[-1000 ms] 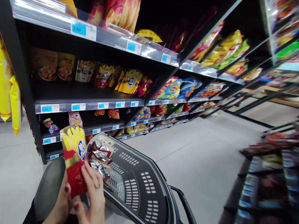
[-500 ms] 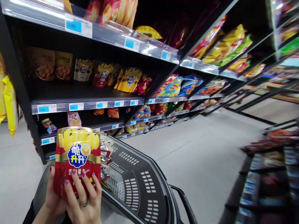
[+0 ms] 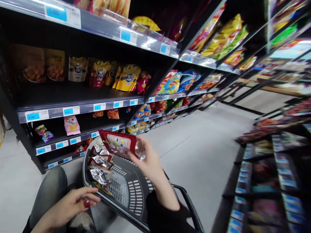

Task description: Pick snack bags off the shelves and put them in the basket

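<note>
My right hand point(image 3: 148, 161) holds a red snack bag point(image 3: 119, 144) by one end, flat and back side up, over the black shopping basket point(image 3: 136, 191). Inside the basket, at its left side, stand several red and silver snack bags point(image 3: 100, 166). My left hand point(image 3: 70, 204) rests low near the basket's near rim, fingers loosely curled, with nothing in it. A grey trouser knee point(image 3: 48, 191) shows at lower left.
Black store shelves point(image 3: 80, 100) with snack bags and blue price tags run along the left and back. A second shelf unit point(image 3: 274, 168) stands at right. Grey floor point(image 3: 206, 152) lies between them.
Both hands held the red bag upright in front of me; now the left hand has let go and dropped, and the right hand has carried the bag over the basket, turned flat.
</note>
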Tool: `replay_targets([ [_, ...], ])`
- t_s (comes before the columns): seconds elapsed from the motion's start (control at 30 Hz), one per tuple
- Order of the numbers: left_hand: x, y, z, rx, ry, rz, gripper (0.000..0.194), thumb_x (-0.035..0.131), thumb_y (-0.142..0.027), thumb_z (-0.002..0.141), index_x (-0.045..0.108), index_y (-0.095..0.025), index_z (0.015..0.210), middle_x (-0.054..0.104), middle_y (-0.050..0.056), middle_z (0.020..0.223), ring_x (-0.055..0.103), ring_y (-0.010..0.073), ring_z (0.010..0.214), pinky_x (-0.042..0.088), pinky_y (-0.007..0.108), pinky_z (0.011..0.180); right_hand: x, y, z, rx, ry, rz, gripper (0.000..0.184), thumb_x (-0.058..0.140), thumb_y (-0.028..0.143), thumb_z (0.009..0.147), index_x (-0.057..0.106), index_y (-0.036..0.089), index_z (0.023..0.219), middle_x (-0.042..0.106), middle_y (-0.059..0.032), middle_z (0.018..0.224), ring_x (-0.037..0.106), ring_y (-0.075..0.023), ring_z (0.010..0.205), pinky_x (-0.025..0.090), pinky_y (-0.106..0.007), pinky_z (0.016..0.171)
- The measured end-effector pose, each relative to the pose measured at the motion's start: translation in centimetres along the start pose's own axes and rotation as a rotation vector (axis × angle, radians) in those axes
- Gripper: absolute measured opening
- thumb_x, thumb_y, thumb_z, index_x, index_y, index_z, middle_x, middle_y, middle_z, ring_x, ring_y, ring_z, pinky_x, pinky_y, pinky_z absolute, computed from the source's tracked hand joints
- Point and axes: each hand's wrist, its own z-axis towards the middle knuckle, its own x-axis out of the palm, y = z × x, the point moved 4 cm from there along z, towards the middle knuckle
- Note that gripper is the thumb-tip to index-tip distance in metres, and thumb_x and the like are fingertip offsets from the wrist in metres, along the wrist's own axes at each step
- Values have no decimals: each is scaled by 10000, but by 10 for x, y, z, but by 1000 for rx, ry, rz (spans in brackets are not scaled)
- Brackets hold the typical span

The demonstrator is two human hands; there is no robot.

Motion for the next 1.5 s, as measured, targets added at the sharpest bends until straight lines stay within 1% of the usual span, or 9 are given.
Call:
replay_targets([
  [0.1,-24,-8,41,67,-162,341,353,490,-366,901,628,-173,1162,701,116,1098,655,216,1019,502,337,907,-3,-48,46,77,235,-18,504,605,364,750,500,182,1208,673,-108,1066,660,-247,908,519,-356,783],
  [0.23,-60,-24,136,155,-306,758,281,444,-157,886,650,-150,1077,699,102,1066,638,209,989,478,351,929,17,-83,78,86,403,-152,544,589,294,735,471,166,1251,666,-112,1077,643,-244,895,484,-346,783],
  [0.37,-80,-15,225,130,-263,998,232,492,-97,880,666,-136,1028,666,110,1120,565,230,1116,398,448,1021,53,-101,91,43,514,-161,546,608,215,705,504,164,1238,660,-100,1049,619,-218,868,451,-302,760],
  [0.5,-87,9,266,65,-194,1151,171,568,-249,900,651,-144,1008,660,78,1083,588,221,1073,445,476,967,98,-118,89,16,625,-128,545,635,166,675,539,154,1212,653,-66,874,582,-184,736,408,-264,667],
  [0.77,-106,38,268,9,-163,1247,245,504,-153,901,643,-142,1102,672,92,1093,588,213,1053,447,426,958,189,-154,57,51,792,29,552,648,149,700,555,155,1244,664,-85,918,604,-202,796,442,-281,732],
  [1.0,-116,34,274,19,-238,1213,297,464,-142,881,659,-177,1102,678,73,1114,572,231,1039,442,380,943,225,-175,40,132,791,219,590,679,225,751,527,183,1320,627,-116,1182,591,-229,1071,452,-346,940],
  [1.2,-117,26,276,45,-251,1179,302,464,-152,872,657,-185,1103,676,67,1126,570,243,1041,439,362,938,233,-195,24,291,581,267,432,565,162,846,525,163,1276,648,-75,1076,628,-168,953,504,-354,878],
  [1.37,-124,24,263,53,-271,1157,275,476,-165,879,654,-179,1087,681,66,1113,572,242,1053,439,364,943,219,-208,29,369,455,212,172,641,251,849,637,125,965,652,-15,832,624,-134,757,522,-334,771],
  [1.5,-126,24,261,63,-272,1167,282,464,-136,880,655,-187,1080,684,58,1103,582,227,1035,449,354,936,199,-223,36,448,303,120,189,560,302,916,636,138,970,659,-33,930,621,-138,835,506,-341,816],
])
